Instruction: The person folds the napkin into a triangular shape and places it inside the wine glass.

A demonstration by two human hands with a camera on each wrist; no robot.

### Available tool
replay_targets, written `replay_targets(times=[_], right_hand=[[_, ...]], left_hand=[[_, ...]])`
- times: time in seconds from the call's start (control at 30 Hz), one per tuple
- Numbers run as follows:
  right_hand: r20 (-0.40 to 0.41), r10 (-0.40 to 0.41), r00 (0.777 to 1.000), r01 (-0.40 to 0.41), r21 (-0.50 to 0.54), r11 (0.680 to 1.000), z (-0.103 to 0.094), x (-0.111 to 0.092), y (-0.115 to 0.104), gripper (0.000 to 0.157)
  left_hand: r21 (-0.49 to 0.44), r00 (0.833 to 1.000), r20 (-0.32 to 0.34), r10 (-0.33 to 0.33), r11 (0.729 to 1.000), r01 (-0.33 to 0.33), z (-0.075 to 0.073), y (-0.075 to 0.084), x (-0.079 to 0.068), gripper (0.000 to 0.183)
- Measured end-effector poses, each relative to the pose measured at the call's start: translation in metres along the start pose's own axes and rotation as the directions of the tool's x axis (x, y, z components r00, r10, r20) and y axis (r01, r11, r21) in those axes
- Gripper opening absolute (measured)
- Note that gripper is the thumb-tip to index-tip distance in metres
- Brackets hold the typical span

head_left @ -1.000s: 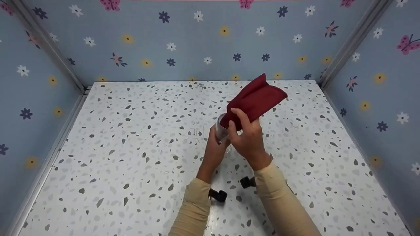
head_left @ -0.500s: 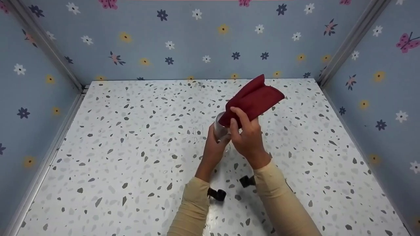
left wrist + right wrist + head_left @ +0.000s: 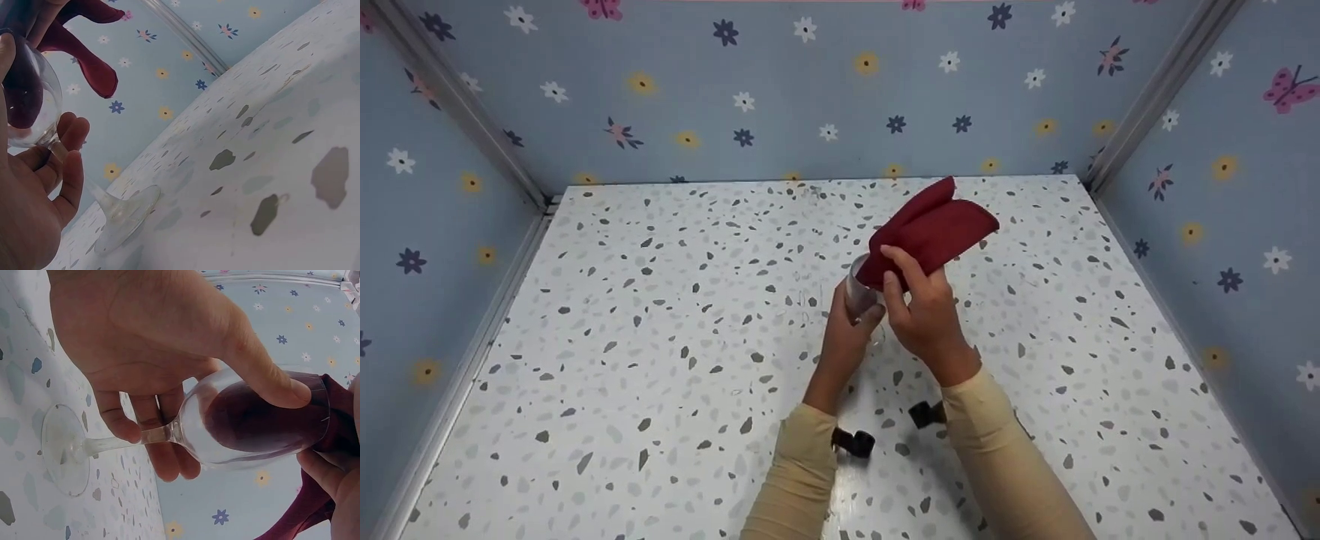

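A stemmed wine glass (image 3: 858, 294) is tilted in my left hand (image 3: 844, 341), which holds it with fingers around the stem and the thumb along the bowl. Its clear foot (image 3: 64, 450) shows in both wrist views. Dark red cloth (image 3: 934, 236) is pushed into the bowl, where a rounded bulge of it shows through the glass in the right wrist view. My right hand (image 3: 926, 319) pinches the cloth at the rim between thumb and fingers. The cloth's loose end fans out beyond that hand, up and to the right.
A white speckled table (image 3: 660, 337) lies beneath both hands. Light blue flowered panels (image 3: 780, 82) rise at the back and both sides, joined by metal corner posts (image 3: 1166, 90). Black wrist-camera mounts (image 3: 855, 444) stick out from the beige sleeves (image 3: 795, 480).
The cloth's loose end has shifted slightly left and lower, and my right hand has moved only a little. My left hand keeps its hold on the glass.
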State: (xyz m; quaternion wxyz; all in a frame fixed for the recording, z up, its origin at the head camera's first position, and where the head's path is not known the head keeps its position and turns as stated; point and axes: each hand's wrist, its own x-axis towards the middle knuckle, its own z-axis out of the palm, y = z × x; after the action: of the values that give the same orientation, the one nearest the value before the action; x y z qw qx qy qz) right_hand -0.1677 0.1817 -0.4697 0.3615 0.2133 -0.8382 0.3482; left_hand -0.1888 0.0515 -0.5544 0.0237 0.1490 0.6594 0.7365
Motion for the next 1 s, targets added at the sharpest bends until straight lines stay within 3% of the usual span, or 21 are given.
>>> replay_targets(times=[0.1, 0.17, 0.43, 1.0], right_hand=[[0.027, -0.005, 1.0, 0.005, -0.023, 1.0, -0.001, 0.001, -0.001, 0.032], [0.042, -0.004, 0.999, 0.006, -0.038, 0.999, -0.001, 0.001, -0.002, 0.032], [0.054, -0.003, 0.999, 0.005, -0.042, 0.999, -0.002, 0.0, -0.004, 0.031], [0.013, 0.024, 1.0, -0.024, -0.015, 1.0, 0.004, -0.006, -0.002, 0.031]], left_hand=[[-0.027, 1.0, 0.008, 0.007, 1.0, -0.007, -0.001, 0.017, -0.005, 0.069], [-0.032, 1.0, 0.013, 0.01, 0.999, -0.009, -0.001, 0.02, -0.005, 0.069], [-0.038, 1.0, 0.003, 0.026, 0.999, -0.026, 0.0, -0.004, 0.001, 0.07], [-0.042, 0.999, -0.006, 0.042, 0.998, -0.042, 0.001, -0.006, 0.001, 0.074]])
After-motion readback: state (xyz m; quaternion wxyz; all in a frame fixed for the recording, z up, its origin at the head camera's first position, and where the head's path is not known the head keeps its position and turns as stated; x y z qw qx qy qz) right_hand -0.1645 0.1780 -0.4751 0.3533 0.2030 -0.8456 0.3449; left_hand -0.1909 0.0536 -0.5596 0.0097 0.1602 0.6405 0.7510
